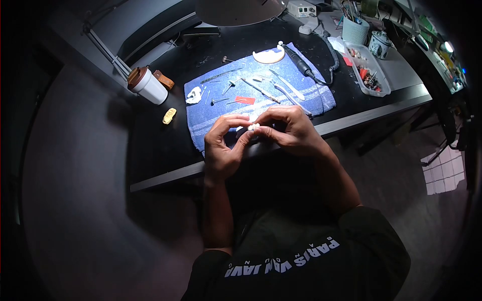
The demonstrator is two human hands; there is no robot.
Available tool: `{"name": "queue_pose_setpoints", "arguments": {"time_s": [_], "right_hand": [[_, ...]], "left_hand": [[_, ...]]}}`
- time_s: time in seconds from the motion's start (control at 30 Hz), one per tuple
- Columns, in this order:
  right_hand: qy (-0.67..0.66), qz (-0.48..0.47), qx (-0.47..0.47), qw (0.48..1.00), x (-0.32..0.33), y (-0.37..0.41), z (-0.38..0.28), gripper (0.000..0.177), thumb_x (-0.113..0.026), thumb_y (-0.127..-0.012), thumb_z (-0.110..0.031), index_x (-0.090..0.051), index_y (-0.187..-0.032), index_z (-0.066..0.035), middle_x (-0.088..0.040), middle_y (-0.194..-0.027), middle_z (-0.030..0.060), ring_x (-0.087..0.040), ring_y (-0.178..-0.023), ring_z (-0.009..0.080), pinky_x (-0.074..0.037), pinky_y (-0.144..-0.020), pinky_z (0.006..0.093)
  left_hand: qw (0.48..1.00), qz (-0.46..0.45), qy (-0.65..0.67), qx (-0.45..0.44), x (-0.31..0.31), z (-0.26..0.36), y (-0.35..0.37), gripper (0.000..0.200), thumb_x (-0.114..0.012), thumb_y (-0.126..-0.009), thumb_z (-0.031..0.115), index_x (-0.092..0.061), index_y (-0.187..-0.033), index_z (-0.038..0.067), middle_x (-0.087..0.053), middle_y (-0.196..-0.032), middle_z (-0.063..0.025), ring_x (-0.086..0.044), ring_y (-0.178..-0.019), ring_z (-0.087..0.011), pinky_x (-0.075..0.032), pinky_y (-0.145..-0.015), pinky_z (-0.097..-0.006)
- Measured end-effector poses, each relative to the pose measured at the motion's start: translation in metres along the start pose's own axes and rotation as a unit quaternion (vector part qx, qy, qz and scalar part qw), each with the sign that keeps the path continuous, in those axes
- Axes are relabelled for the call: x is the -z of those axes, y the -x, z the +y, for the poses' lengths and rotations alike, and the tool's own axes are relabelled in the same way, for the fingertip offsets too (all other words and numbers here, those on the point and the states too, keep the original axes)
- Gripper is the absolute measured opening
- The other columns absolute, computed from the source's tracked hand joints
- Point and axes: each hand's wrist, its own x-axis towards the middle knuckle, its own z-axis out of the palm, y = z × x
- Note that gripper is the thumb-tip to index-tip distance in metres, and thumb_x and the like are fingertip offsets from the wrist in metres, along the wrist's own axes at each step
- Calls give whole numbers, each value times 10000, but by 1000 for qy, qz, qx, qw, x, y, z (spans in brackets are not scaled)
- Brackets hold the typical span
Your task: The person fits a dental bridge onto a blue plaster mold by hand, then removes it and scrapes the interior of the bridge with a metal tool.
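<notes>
Small white rounded pieces [253, 127] are pinched between the fingertips of my left hand [224, 145] and my right hand [294, 133], over the front edge of the table. Both hands are closed on them, their fingertips nearly meeting. Beneath and beyond lies a blue towel [201, 120] with thin metal tools, a red piece [245, 101], a pale-bladed knife-like tool [287, 84] and a crumpled white piece [194, 95]. At the towel's far edge rest a white curved piece [269, 56] and a dark handpiece [298, 62] with its cord. The fingers partly hide the white pieces.
A white cup with brown lid [149, 88], a brown block [163, 80] and a yellow piece [169, 116] stand left. A clear plastic box [374, 75] of small parts is at right, near a tool holder [355, 31]. A lamp head [241, 11] hangs above.
</notes>
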Motion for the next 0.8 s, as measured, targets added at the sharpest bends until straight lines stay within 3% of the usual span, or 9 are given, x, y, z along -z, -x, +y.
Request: {"name": "queue_pose_setpoints", "arguments": {"time_s": [0.8], "right_hand": [[-13,-10,4,1000,-2,0,-3,148,-817,-950,-107,-750,-988,19,-766,-890,102,-741,-797,146,-561,-719,295]], "left_hand": [[1000,6,-14,17,0,2,1,143,-840,-908,76,-774,-1020,16,-757,-1120,-142,-711,-1087,-245,-534,-985,-357]]}}
